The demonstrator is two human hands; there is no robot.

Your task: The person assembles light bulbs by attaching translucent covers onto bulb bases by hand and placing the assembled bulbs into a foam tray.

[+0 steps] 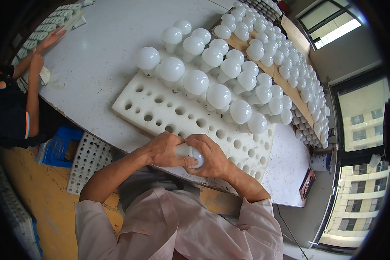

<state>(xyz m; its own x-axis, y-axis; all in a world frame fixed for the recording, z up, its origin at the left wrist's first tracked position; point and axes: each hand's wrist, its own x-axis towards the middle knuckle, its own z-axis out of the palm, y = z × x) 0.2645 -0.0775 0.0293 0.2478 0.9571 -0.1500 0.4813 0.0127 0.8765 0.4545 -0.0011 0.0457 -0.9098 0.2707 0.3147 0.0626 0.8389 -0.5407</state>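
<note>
Both of my hands are wrapped round one white light bulb (184, 150), held at the table's near edge. My left hand (165, 149) grips its left side, thumb laid across the front. My right hand (209, 155) closes round the right side and the rounded end. The bulb's base is mostly hidden by my fingers. Just beyond my hands lies a white foam tray (134, 110) with rows of round holes. Several white bulbs (195, 82) stand upright in its far rows, domes up, while the holes nearest me hold none.
A stepped bank of many more bulbs (255, 51) with brown cardboard (286, 81) between layers fills the right rear. Another person's hand (51, 39) is at the far left near white parts (52, 21). A blue crate (61, 147) and a holed board (90, 160) stand below the table's left edge.
</note>
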